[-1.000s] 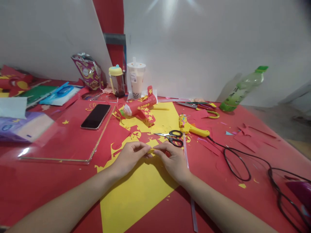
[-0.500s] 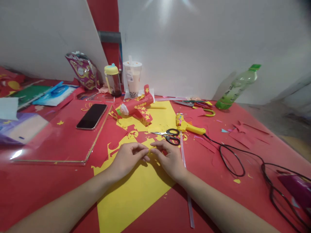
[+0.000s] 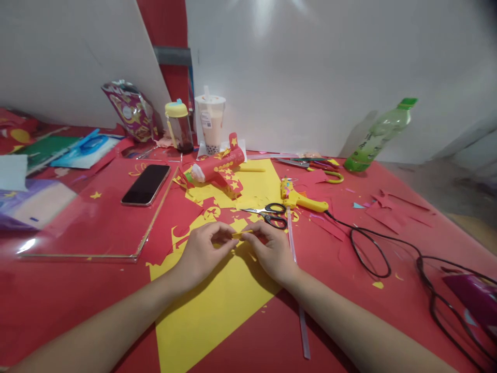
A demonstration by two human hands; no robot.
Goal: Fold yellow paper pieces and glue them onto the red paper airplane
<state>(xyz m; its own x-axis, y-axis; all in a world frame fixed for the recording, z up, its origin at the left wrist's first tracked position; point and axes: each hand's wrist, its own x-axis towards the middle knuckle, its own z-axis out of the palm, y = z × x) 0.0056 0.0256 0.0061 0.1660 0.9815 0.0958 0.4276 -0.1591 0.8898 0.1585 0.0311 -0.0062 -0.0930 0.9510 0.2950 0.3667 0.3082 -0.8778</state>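
Between my two hands is a small yellow paper piece, pinched at its ends by the fingertips. My left hand is closed on its left end and my right hand on its right end. Both are held over a large yellow sheet lying on the red table. Small scissors with black handles lie just beyond my right hand, blades pointing left. Beside them rests a yellow glue gun, with a clear glue stick running towards the near edge.
A phone lies on a clear-wrapped red board at the left. Behind stand a milk tea cup, a yellow-lidded bottle and a decorated red tube. A green bottle leans on the wall; a black cord loops right.
My fingers have shifted slightly around the small yellow piece, so more of it shows between them. The whole view has moved a little.
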